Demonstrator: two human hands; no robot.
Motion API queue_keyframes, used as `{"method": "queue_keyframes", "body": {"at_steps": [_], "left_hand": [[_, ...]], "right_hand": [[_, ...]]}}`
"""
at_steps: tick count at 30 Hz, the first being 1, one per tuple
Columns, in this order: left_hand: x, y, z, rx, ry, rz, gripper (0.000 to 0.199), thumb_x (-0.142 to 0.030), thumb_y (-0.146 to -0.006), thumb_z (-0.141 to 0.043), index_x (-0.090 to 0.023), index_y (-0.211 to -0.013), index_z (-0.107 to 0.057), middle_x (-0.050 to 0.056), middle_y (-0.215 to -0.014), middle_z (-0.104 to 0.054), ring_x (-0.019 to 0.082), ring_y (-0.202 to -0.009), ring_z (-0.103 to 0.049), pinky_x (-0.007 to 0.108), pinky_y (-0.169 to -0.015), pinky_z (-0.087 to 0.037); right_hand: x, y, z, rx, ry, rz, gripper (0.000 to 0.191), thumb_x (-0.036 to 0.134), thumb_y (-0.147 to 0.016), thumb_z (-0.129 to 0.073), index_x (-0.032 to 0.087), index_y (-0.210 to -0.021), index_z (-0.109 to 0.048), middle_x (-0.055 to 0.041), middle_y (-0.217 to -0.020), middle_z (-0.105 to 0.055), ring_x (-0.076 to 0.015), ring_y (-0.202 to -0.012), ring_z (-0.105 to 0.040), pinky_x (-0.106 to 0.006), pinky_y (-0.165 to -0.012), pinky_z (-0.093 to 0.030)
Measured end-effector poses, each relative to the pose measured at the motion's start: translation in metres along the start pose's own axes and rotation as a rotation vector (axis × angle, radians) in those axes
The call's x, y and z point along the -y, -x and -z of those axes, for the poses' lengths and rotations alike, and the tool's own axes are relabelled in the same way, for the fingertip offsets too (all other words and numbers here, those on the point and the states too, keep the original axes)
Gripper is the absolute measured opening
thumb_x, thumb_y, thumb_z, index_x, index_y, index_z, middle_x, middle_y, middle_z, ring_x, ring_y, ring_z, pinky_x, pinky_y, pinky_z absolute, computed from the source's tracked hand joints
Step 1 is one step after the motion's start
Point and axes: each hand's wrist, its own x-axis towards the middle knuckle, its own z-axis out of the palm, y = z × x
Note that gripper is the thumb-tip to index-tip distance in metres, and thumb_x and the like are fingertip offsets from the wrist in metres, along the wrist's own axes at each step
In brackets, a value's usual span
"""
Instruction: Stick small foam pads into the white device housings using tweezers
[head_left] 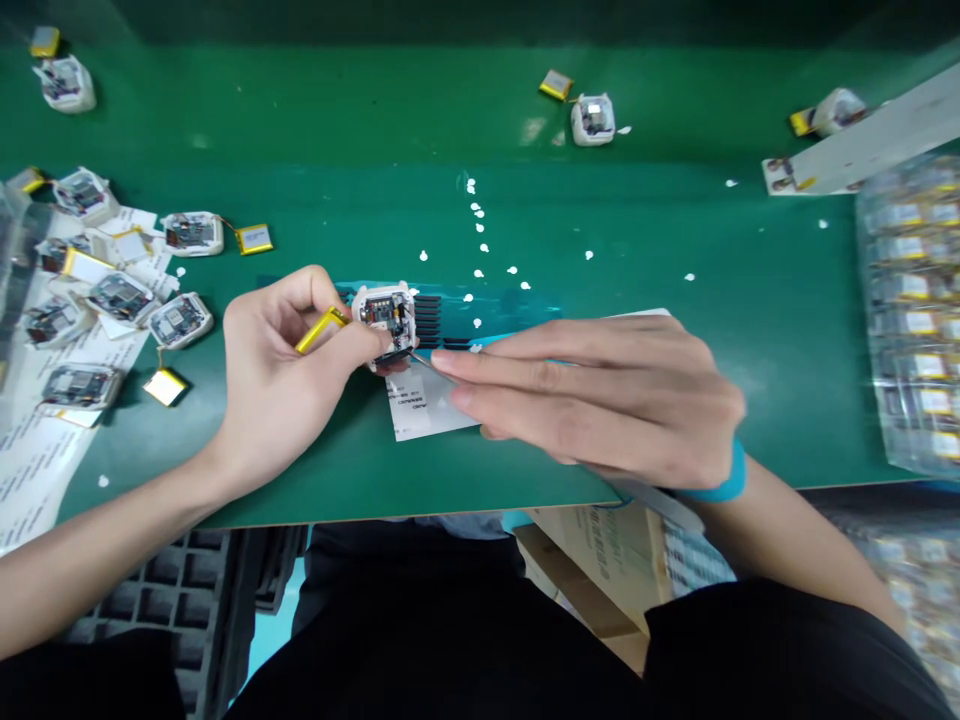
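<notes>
My left hand (pixel 281 370) is closed around a small white device housing (pixel 384 318) with a bare circuit board facing up. A yellow-edged battery (pixel 322 330) sits between that hand's thumb and fingers, beside the housing. From the right, my right hand (pixel 600 390) pinches thin metal tweezers (pixel 431 366), mostly hidden by the fingers. Their tip meets the lower right edge of the housing, near a dark strip. Below the hands lies a printed white sheet (pixel 420 410); black strips (pixel 427 318) on blue film show just right of the housing.
Several open housings with batteries (pixel 193 234) crowd the left side on white paper (pixel 34 485). Another housing (pixel 593 120) lies at the back. Clear trays of parts (pixel 919 320) and a white bar (pixel 885 135) stand right. Small white stickers (pixel 480 228) dot the green mat.
</notes>
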Motion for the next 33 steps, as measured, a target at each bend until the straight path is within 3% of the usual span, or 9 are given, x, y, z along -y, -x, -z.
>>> {"method": "queue_keyframes", "body": {"at_steps": [4, 10, 18, 23, 26, 29, 33], "left_hand": [[-0.001, -0.001, -0.002, 0.011, 0.069, 0.038, 0.028, -0.01, -0.067, -0.077, -0.021, -0.057, -0.053, -0.005, -0.055, -0.063, 0.019, -0.052, -0.069, 0.031, -0.05, -0.051], [0.003, 0.001, 0.001, -0.031, -0.043, -0.054, 0.03, -0.011, -0.067, -0.079, -0.021, -0.057, -0.053, -0.007, -0.053, -0.055, 0.013, -0.054, -0.058, 0.031, -0.059, -0.052], [0.0, 0.002, -0.003, -0.045, -0.124, -0.101, 0.031, -0.011, -0.065, -0.075, -0.018, -0.054, -0.047, -0.007, -0.05, -0.038, 0.006, -0.049, -0.03, 0.024, -0.046, -0.023], [-0.004, 0.003, -0.005, -0.035, -0.114, -0.098, 0.034, -0.011, -0.065, -0.081, -0.017, -0.054, -0.049, -0.008, -0.049, -0.042, 0.004, -0.047, -0.029, 0.019, -0.041, -0.019], [-0.003, 0.004, -0.005, -0.02, -0.064, -0.084, 0.031, -0.011, -0.07, -0.082, -0.02, -0.06, -0.054, -0.008, -0.05, -0.05, 0.006, -0.042, -0.041, 0.019, -0.04, -0.036], [0.001, 0.004, -0.004, 0.016, 0.032, -0.001, 0.02, -0.016, -0.076, -0.086, -0.022, -0.076, -0.066, -0.003, -0.067, -0.071, 0.016, -0.05, -0.067, 0.03, -0.052, -0.063], [0.003, 0.004, -0.003, 0.045, 0.114, 0.029, 0.019, -0.02, -0.078, -0.09, -0.024, -0.091, -0.076, 0.0, -0.08, -0.079, 0.019, -0.054, -0.074, 0.029, -0.049, -0.065]], "right_hand": [[0.004, -0.001, 0.0, 0.017, 0.062, 0.01, 0.014, 0.014, -0.1, -0.072, 0.015, -0.113, -0.076, -0.009, -0.122, -0.081, -0.018, -0.105, -0.081, -0.029, -0.084, -0.069], [0.003, -0.002, -0.004, 0.03, 0.142, 0.028, 0.01, 0.023, -0.105, -0.068, 0.026, -0.108, -0.077, 0.0001, -0.121, -0.082, -0.0128, -0.103, -0.081, -0.024, -0.086, -0.068], [0.006, 0.003, -0.003, 0.061, 0.116, 0.034, 0.013, 0.023, -0.102, -0.07, 0.024, -0.113, -0.078, -0.0018, -0.125, -0.081, -0.0166, -0.105, -0.08, -0.028, -0.093, -0.069], [0.007, 0.001, -0.003, 0.065, 0.101, 0.027, 0.012, 0.023, -0.102, -0.071, 0.022, -0.113, -0.077, -0.0032, -0.124, -0.081, -0.0157, -0.102, -0.081, -0.028, -0.093, -0.069], [0.005, -0.002, -0.003, 0.053, 0.066, 0.025, 0.015, 0.02, -0.101, -0.072, 0.018, -0.115, -0.076, -0.0063, -0.123, -0.08, -0.0168, -0.104, -0.082, -0.028, -0.089, -0.07], [0.003, -0.002, -0.006, 0.028, 0.047, -0.03, 0.02, 0.015, -0.1, -0.072, 0.013, -0.119, -0.074, -0.0093, -0.123, -0.08, -0.0178, -0.108, -0.081, -0.029, -0.089, -0.071], [0.003, -0.001, -0.009, -0.057, 0.04, -0.081, 0.021, 0.011, -0.099, -0.072, 0.014, -0.119, -0.074, -0.0087, -0.121, -0.081, -0.0171, -0.109, -0.081, -0.028, -0.092, -0.071]]}}
